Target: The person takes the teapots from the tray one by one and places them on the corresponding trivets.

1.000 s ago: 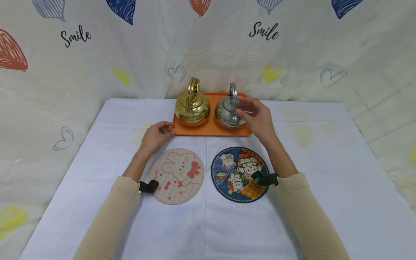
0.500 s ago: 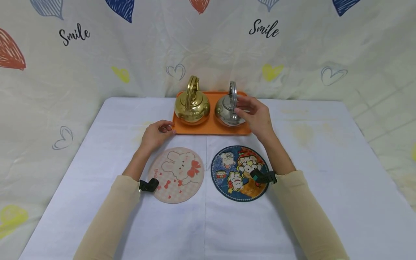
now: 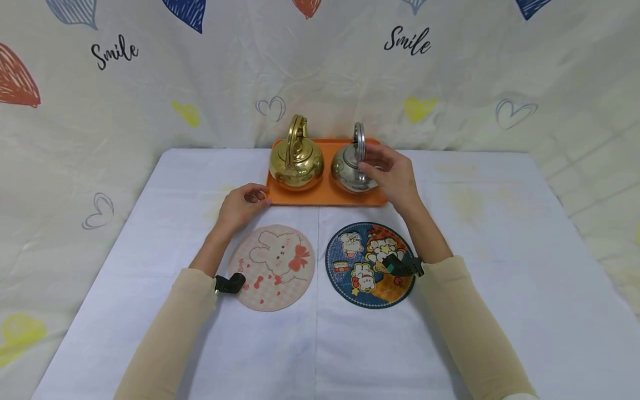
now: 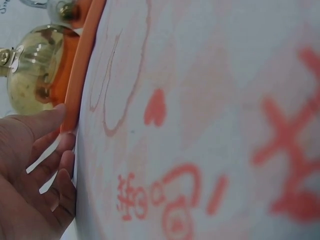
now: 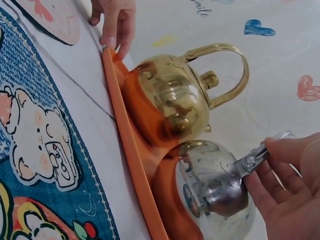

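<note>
1. Looking down, the head view showed the silver kettle (image 3: 346, 169) upright on the right half of the orange tray (image 3: 326, 198), which lay by the far edge of the counter (image 3: 485, 239). The gold kettle (image 3: 295, 169) stood a little apart, leftward. The pink mat (image 3: 272, 266) and blue mat (image 3: 370, 266) lay nearer than the tray's near edge; room opened toward the counter's right edge, while the backdrop (image 3: 340, 83) limited the far side.
2. In the left wrist view, the left grip (image 4: 35, 165) was nearly closed, seemingly pinching the tray's near-left corner, thumb on the rim.
3. In the right wrist view, the right grip (image 5: 290, 180) pinched the silver kettle's handle (image 5: 251, 162) between thumb and fingers. Its polished metal looked stiff and slippery, probably moderately light; the arched handle seemed the surest hold.
</note>
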Available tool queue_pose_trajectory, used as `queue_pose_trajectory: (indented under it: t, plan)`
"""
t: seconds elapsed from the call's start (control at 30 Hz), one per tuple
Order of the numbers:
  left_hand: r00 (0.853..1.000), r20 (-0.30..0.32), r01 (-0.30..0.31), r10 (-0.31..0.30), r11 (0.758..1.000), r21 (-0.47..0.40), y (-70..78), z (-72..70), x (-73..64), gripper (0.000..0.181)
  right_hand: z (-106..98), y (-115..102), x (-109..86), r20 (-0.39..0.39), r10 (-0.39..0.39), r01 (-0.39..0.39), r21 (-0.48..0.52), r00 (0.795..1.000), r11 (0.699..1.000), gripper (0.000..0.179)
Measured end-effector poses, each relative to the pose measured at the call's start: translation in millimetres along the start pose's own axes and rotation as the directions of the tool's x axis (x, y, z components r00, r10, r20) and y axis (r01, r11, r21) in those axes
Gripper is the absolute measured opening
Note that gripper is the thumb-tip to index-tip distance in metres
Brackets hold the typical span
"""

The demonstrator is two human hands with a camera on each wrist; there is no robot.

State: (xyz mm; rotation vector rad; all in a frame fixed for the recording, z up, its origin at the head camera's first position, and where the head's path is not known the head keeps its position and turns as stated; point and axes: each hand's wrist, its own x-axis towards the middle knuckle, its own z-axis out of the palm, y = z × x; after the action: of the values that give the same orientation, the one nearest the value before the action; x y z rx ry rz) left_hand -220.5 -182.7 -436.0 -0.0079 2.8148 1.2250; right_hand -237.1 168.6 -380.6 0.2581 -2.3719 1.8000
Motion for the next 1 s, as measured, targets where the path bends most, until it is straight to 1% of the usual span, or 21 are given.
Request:
queue_pose_trajectory:
  t: [0.17,0.37,0.6,0.8,1.0]
  plan:
    - [1.000,0.001,0.006,-0.006,1.000,-0.003,1.0,-0.6,0.3,0.036,1.3,-0.3,1.9,-0.003,0.044,-0.044,-0.026,0.999,0.999,0.031]
    - [1.000,0.006,0.001,-0.001,1.000,-0.007,0.6,-1.0,0.3,0.037,0.8,0.0,1.3,-0.008,0.060,-0.061,-0.029,0.998,0.998,0.029]
    - [1.000,0.007,0.005,-0.005,1.000,-0.011,1.0,-0.8,0.3,0.037,0.3,1.2,0.4,-0.005,0.066,-0.066,0.040,0.998,0.997,0.029]
    - [1.000,0.007,0.007,-0.007,1.000,-0.020,1.0,-0.8,-0.1,0.037,-0.6,3.5,-0.7,0.010,0.035,-0.036,0.129,0.999,0.991,0.028]
    - [1.000,0.006,0.009,-0.008,1.000,-0.019,0.2,-1.0,0.4,0.037,-1.3,4.8,-1.0,0.006,0.015,-0.016,0.176,1.000,0.984,0.027]
